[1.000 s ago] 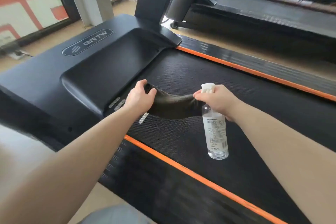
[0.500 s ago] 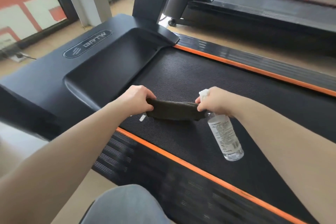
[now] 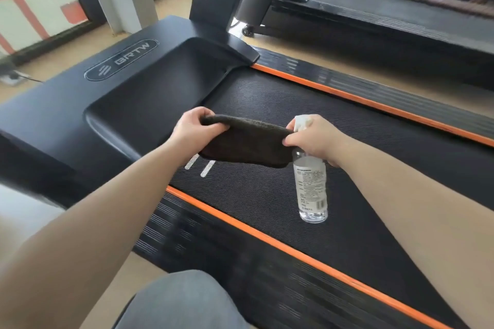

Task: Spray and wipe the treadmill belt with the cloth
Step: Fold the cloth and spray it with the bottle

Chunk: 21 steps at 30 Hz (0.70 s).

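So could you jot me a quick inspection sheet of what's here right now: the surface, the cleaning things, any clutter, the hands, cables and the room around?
Surface: black treadmill belt, textured, orange side strips.
Job's things: dark cloth stretched between both hands above the belt; clear spray bottle hanging upright.
Clutter: nothing seen.
Grippers: left hand grips the cloth's left end; right hand pinches the other end and holds the bottle's neck.
Cables: a cord on the floor at far left.
Surroundings: second treadmill beyond, window with red pattern.

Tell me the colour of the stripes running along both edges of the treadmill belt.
Orange stripes, seen clearly in the head view, bordering the black treadmill belt.
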### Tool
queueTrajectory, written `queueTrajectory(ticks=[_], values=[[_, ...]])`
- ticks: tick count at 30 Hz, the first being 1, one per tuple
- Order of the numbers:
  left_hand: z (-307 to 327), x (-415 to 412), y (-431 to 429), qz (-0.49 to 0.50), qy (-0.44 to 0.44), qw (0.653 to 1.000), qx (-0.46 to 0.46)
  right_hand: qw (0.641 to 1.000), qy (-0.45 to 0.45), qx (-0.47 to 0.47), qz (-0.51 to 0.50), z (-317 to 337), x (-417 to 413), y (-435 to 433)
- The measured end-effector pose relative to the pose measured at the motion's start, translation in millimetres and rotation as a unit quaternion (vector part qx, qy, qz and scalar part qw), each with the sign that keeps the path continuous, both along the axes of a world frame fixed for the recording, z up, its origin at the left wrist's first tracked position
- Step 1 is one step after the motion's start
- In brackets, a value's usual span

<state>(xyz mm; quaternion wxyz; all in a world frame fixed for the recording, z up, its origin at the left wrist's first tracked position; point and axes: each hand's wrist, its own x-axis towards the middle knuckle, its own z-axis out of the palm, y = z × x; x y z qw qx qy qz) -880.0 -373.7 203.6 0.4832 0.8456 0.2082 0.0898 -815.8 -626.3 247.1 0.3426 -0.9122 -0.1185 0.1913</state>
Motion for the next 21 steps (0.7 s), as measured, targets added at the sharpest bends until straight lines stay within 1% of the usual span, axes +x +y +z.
queueTrajectory(ticks=[3,5,8,10,12,14,16,18,21], values=[[12.1,10.7,-11.0,0.073,0.001,0.996,0.053,0.996,0.051,0.057,-0.041,-2.0,2.1,7.6],[21.7,18.0,-23.1,0.076,0.005,0.996,0.051,0.988,0.078,0.102,-0.089,-3.7,3.3,13.9],[31.2,23.7,-44.5,0.016,0.023,0.999,0.043,0.969,0.114,0.154,-0.154,-6.6,6.9,26.3],[30.1,25.2,-57.7,-0.058,0.053,0.996,0.035,0.952,0.15,0.218,-0.154,-4.4,9.6,37.0],[28.8,20.0,-69.0,-0.114,0.07,0.991,-0.013,0.943,0.175,0.248,-0.133,-1.7,11.0,42.8],[25.4,16.8,-66.5,-0.146,0.073,0.981,-0.103,0.946,0.181,0.247,-0.105,-1.2,10.6,45.5],[21.6,12.9,-58.4,-0.194,0.088,0.959,-0.189,0.954,0.169,0.231,-0.093,-4.3,11.8,44.1],[18.9,9.3,-50.5,-0.219,0.094,0.946,-0.221,0.962,0.146,0.215,-0.085,-9.8,14.7,40.5],[6.6,8.9,-36.4,-0.178,0.089,0.952,-0.234,0.97,0.13,0.197,-0.064,-17.7,14.3,40.8]])
